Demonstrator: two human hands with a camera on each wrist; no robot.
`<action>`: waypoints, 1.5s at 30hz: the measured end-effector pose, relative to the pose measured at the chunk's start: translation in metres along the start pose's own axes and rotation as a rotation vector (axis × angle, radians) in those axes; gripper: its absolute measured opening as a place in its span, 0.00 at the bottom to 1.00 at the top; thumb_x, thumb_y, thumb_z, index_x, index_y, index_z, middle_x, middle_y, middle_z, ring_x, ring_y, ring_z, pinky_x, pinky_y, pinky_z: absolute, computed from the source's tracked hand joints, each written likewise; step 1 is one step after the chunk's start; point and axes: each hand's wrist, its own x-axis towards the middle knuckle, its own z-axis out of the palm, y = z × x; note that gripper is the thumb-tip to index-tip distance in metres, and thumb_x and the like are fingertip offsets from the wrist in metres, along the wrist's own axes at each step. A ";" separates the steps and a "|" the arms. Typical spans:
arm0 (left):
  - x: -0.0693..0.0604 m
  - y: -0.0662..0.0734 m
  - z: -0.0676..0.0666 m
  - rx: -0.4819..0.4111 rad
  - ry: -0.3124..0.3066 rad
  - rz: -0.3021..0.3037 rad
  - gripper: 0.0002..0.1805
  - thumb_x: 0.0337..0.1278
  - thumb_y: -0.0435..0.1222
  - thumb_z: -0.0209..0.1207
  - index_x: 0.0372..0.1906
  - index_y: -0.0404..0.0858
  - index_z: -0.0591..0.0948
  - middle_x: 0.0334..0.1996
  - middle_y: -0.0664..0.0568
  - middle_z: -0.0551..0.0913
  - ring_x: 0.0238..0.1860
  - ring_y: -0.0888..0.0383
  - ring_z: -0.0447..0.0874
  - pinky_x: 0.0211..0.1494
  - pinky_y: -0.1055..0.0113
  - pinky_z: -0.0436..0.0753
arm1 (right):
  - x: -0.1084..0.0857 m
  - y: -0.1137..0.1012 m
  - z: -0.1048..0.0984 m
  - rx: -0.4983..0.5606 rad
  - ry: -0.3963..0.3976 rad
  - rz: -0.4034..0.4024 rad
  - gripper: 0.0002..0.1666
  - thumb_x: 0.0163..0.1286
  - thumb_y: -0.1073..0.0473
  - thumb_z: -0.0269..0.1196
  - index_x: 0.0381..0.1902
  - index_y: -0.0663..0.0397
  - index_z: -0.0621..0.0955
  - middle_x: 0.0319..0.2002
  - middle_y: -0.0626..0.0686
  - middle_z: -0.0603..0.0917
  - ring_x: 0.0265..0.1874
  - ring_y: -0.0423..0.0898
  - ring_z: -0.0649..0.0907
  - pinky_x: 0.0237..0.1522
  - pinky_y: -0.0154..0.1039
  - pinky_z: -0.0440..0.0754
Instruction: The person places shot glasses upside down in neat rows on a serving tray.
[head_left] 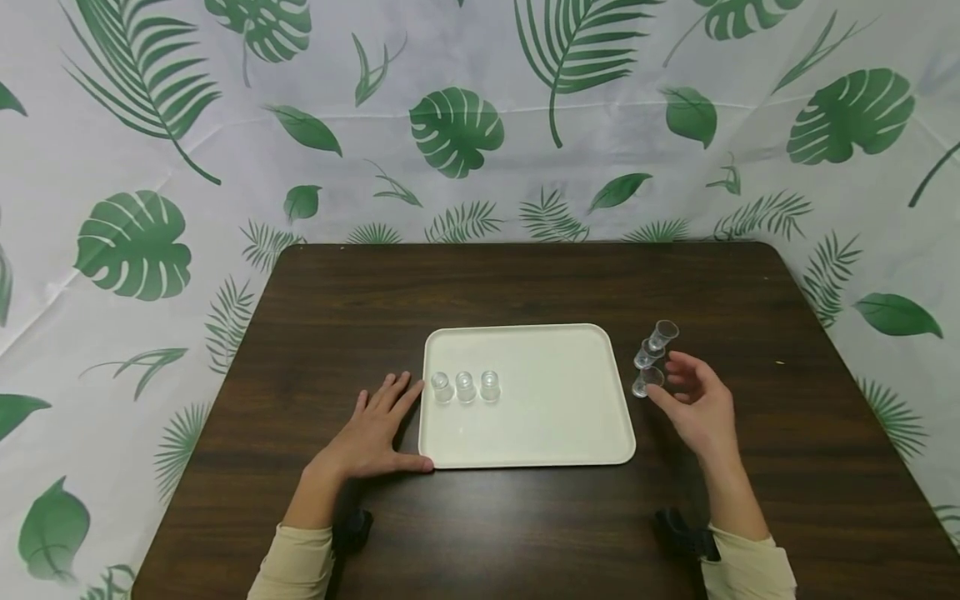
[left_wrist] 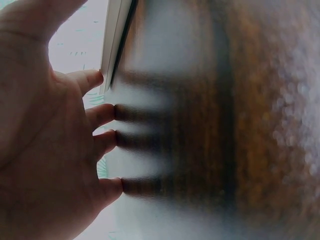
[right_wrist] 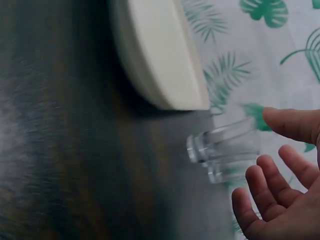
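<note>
Three small clear shot glasses (head_left: 465, 387) stand in a row on the left part of a cream tray (head_left: 555, 408), apparently rim down. My left hand (head_left: 371, 440) rests at the tray's left side, fingers spread, index fingertip and thumb touching its edge. In the left wrist view its fingertips (left_wrist: 104, 114) meet the table. Just right of the tray, three more flared shot glasses (head_left: 647, 383) stand close together, rim up. Beside the nearest one is my right hand (head_left: 699, 410), thumb and fingers apart. The right wrist view shows these glasses (right_wrist: 227, 145) in front of the fingers, ungripped.
The tray lies on a dark wood-grain table (head_left: 510, 283) with rounded far corners. Behind and beside the table hangs a white cloth (head_left: 360, 158) with green leaf prints. A black strap device (head_left: 686, 533) sits at the right wrist, and another (head_left: 352, 531) at the left.
</note>
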 end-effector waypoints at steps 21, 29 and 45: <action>0.002 0.000 -0.001 -0.007 -0.039 -0.019 0.65 0.38 0.70 0.66 0.79 0.46 0.50 0.78 0.42 0.46 0.77 0.42 0.38 0.70 0.33 0.40 | 0.013 0.027 0.005 -0.144 -0.210 0.066 0.28 0.62 0.62 0.70 0.58 0.66 0.77 0.51 0.69 0.80 0.48 0.61 0.79 0.44 0.43 0.72; 0.002 0.001 -0.002 -0.002 -0.033 -0.019 0.65 0.38 0.69 0.66 0.79 0.45 0.50 0.78 0.42 0.46 0.77 0.41 0.38 0.70 0.33 0.41 | 0.014 0.029 0.007 -0.189 -0.213 0.021 0.24 0.62 0.62 0.71 0.54 0.63 0.80 0.48 0.68 0.81 0.47 0.61 0.79 0.45 0.50 0.72; 0.000 0.001 -0.001 -0.010 -0.014 -0.013 0.65 0.38 0.69 0.67 0.79 0.44 0.51 0.77 0.41 0.48 0.77 0.40 0.39 0.70 0.32 0.41 | 0.013 0.033 0.008 -0.156 -0.193 -0.042 0.19 0.66 0.64 0.67 0.52 0.66 0.77 0.45 0.66 0.82 0.42 0.56 0.79 0.42 0.41 0.70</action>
